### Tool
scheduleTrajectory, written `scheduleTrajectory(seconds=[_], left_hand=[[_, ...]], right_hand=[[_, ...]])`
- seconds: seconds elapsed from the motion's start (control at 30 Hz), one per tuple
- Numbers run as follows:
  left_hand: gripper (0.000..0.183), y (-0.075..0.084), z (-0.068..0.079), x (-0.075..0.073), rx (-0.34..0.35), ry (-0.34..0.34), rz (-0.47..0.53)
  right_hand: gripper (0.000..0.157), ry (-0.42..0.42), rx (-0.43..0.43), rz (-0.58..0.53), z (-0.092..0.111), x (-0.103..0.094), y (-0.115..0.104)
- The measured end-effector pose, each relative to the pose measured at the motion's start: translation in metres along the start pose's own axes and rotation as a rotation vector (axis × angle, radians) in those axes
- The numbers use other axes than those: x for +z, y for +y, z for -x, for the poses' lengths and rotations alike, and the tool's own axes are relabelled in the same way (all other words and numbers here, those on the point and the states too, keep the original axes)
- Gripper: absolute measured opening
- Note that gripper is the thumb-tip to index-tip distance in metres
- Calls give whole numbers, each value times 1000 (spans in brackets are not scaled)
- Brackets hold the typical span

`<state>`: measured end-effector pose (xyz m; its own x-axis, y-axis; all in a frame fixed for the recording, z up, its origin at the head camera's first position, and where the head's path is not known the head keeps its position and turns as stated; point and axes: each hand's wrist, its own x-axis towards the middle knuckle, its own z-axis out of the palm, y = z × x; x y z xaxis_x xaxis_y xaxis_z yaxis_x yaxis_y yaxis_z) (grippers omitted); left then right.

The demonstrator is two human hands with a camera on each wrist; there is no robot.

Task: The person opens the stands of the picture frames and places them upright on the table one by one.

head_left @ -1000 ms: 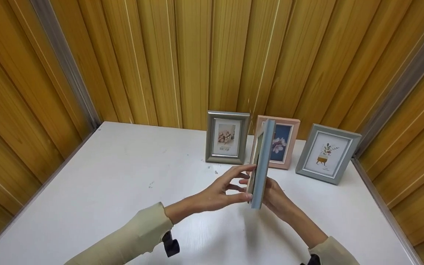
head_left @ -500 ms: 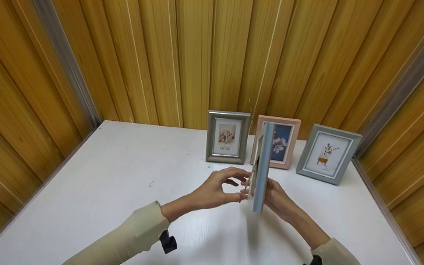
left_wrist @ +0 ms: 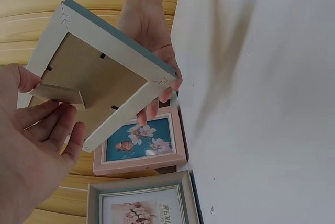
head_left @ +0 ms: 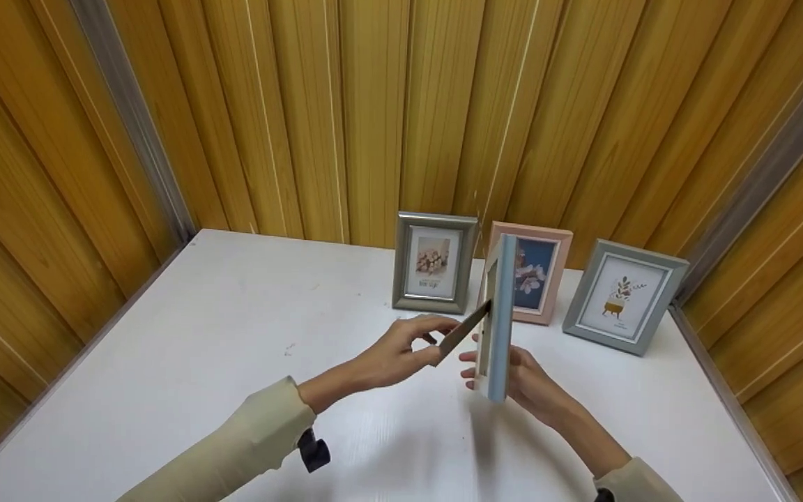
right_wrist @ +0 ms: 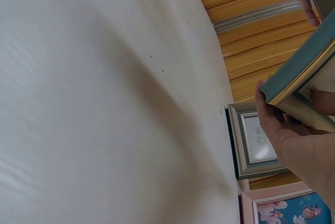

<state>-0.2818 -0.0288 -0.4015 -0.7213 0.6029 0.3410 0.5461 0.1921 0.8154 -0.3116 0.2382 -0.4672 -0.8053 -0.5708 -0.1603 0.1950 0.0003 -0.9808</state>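
Note:
A light-blue picture frame [head_left: 502, 321] is held upright above the table, edge-on in the head view. My right hand [head_left: 532, 387] grips it by its lower part; in the right wrist view, the thumb lies on its front and the fingers wrap behind. In the left wrist view, the back shows a brown backing board [left_wrist: 102, 90], small dark clips and a pale border. From that board a flat easel stand [left_wrist: 57, 93] sticks out. My left hand [head_left: 389, 357] pinches this stand between thumb and fingers, holding it angled away from the back.
Behind stand a grey-green frame [head_left: 433, 261], a pink frame [head_left: 539, 275] partly hidden by the blue one, and a grey frame [head_left: 624, 296] on the right. They rest on a white table [head_left: 269, 300] before a wood-panelled wall [head_left: 304, 104].
My left hand has drawn leftward with the easel stand, which has swung out from the back of the frame. My right hand keeps the frame in nearly the same place.

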Motion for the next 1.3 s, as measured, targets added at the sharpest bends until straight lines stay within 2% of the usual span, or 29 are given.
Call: scheduleTrajectory(seconds=[0.23,0.43,0.53,0.63,0.8,0.97,1.07,1.23,1.3], left_hand=[[47,-2,1,-2,-32,-6,-11],[44,-3,3,-5,-75,6,27],[45,-4,4,-6,-73,-1,41],[45,-5,3,-8,-67,-12,45],[47,-5,1,-12,-43,8,11],[50,-5,0,-13,-14,116,-62],[48,0,2,-14,3,169,-77],[38,9,3,-15,20,196,-69],[37,11,4,-14,8,213,-59]], right_hand=[[62,-31,9,-23,-1,-3,3],[49,-104,-38,-46,3,-8,7],[43,-151,-67,-62,4,-11,8],[41,-163,-71,-75,5,-12,8],[53,-82,-61,-38,5,-10,4],[66,36,-67,9,4,-8,-1],[65,93,-71,5,4,-8,-2],[62,171,-102,1,5,-8,-4],[61,203,-115,1,5,-8,-5]])
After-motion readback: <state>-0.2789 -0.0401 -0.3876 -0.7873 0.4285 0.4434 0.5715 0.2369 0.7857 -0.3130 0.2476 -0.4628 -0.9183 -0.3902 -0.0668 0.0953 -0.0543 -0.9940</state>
